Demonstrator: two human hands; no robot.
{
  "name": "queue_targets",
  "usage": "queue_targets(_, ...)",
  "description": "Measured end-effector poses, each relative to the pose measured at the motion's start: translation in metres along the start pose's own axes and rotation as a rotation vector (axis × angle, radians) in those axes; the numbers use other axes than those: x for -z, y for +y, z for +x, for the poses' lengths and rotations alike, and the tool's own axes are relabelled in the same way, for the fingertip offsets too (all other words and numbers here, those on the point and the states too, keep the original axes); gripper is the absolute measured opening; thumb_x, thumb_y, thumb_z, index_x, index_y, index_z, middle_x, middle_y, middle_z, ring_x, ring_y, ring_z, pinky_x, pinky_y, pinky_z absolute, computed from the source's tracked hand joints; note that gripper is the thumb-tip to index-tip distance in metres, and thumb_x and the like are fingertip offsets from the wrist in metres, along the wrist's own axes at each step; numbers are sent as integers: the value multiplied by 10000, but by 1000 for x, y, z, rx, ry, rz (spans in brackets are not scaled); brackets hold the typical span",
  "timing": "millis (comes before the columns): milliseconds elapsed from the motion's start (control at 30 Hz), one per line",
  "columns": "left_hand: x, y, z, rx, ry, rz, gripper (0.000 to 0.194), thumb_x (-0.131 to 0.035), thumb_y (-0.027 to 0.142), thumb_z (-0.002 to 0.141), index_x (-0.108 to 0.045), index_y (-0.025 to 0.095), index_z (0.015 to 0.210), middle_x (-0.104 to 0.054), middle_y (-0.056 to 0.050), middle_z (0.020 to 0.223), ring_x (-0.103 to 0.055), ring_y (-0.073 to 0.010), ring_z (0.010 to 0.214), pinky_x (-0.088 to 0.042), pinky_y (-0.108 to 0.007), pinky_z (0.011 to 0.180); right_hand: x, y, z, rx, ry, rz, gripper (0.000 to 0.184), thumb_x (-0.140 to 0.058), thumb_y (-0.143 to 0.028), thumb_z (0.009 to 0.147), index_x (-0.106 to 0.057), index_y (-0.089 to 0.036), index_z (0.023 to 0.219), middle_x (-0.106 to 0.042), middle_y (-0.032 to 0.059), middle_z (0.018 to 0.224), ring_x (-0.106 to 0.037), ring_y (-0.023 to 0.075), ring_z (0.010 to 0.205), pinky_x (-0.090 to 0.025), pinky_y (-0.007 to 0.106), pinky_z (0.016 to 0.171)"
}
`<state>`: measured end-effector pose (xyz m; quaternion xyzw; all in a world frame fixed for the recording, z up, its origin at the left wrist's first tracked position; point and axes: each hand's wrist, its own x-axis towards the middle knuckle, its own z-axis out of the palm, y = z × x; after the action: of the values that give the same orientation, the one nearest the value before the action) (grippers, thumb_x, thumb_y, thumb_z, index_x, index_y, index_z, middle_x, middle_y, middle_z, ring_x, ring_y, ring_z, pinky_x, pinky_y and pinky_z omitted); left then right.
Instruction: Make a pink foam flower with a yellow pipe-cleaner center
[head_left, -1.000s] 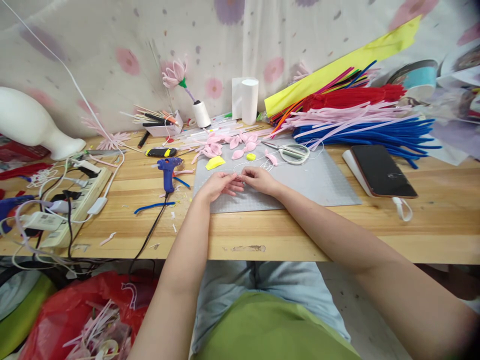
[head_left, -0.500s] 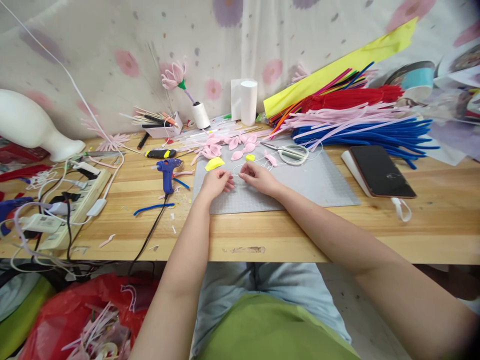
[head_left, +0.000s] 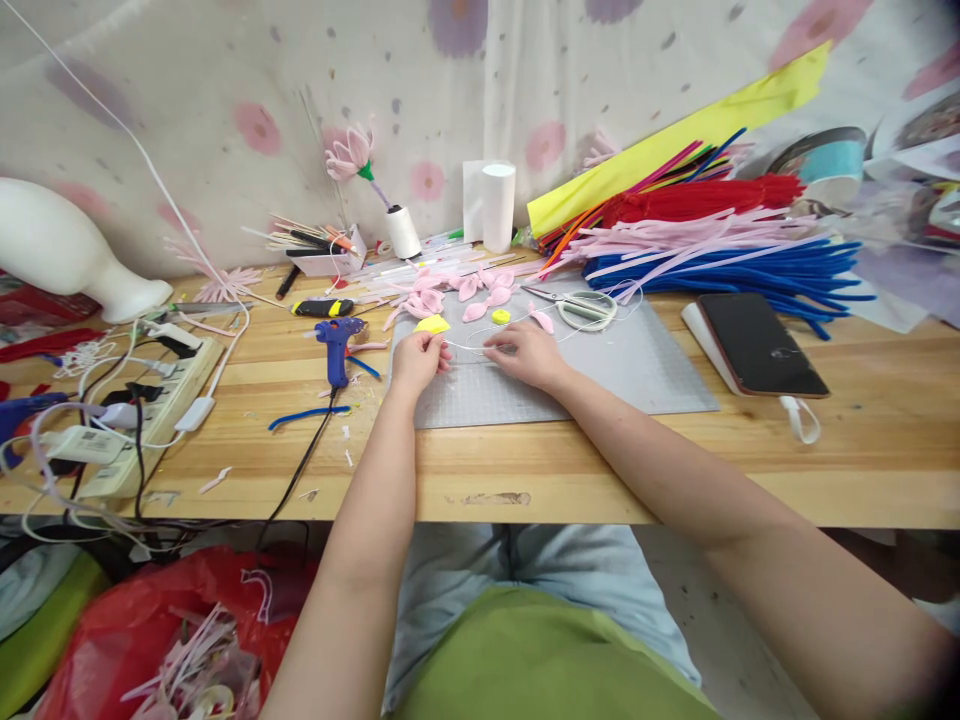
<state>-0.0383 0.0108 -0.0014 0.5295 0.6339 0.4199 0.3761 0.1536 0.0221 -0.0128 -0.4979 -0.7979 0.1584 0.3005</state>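
Note:
A thin white thread [head_left: 466, 348] runs between my two hands above the grey cutting mat [head_left: 637, 380]. My left hand [head_left: 420, 365] pinches one end of it, beside a yellow piece [head_left: 433, 324]. My right hand [head_left: 529, 355] has its fingers curled at the thread's other side; its fingertips look closed on it, though the grip is small to see. Just beyond the hands lie pink petal shapes [head_left: 498, 297], a small yellow disc [head_left: 500, 316] and scissors [head_left: 585, 310] with pale handles. More loose thread loops lie around the scissors.
A blue glue gun [head_left: 334, 350] and a yellow-black cutter [head_left: 321, 307] lie left of the mat. Bundles of blue pipe cleaners [head_left: 720, 275] and a phone [head_left: 761, 343] are at right. A power strip [head_left: 161, 415] with tangled cables sits at far left.
My left hand has moved slightly left and up, and the gap between the hands has widened. More thread shows between them. My right hand has shifted slightly right.

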Motion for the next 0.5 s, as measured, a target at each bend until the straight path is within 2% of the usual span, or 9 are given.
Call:
queue_targets(67, -1, 0, -2, -101, -11, 106, 221, -482, 309, 835, -580, 163, 701, -631, -3, 603, -509, -82, 401, -413, -217, 460, -2, -1, 1, 121, 56, 2, 419, -644, -380, 739, -655, -181, 1108, -628, 117, 1138, -510, 282, 1114, -361, 410, 960)
queue_targets(133, -3, 2, -6, -222, -42, 224, 245, -471, 337, 837, -597, 172, 705, -632, -1, 597, -499, -90, 417, -398, -229, 483, -6, -6, 1, 183, 52, 110, 537, -638, -386, 747, -564, -173, 1234, -569, 122, 1252, -472, 270, 1189, -339, 411, 1007)
queue_targets(233, -5, 6, -10, -375, -42, 351, 236, -480, 316, 827, -621, 175, 700, -642, -13, 623, -526, -111, 518, -385, -236, 546, -14, -19, 1, 124, -64, 312, 513, -586, -351, 797, -498, -191, 1276, -630, 87, 1139, -554, 217, 1073, -403, 365, 925)
queue_targets(300, -5, 7, -12, -420, -21, 373, 213, -492, 279, 814, -634, 175, 695, -650, -18, 652, -536, -119, 582, -374, -232, 575, -17, -25, 1, 45, -126, 339, 417, -582, -337, 802, -550, -189, 1191, -665, 53, 926, -587, 193, 908, -425, 328, 822)
queue_targets(367, -4, 8, -12, -403, -13, 351, 222, -496, 256, 808, -631, 176, 651, -633, -8, 618, -512, -111, 564, -355, -225, 570, -17, -27, 2, -12, -129, 297, 275, -565, -350, 816, -619, -183, 1028, -625, 29, 756, -558, 174, 772, -405, 296, 723)
queue_targets(500, -3, 7, -10, -272, -11, 203, 263, -562, 249, 766, -586, 168, 517, -575, 7, 520, -433, -88, 484, -313, -205, 510, -12, -25, 3, -23, -39, 228, 178, -523, -324, 839, -623, -188, 784, -562, 24, 674, -483, 156, 690, -344, 276, 648)
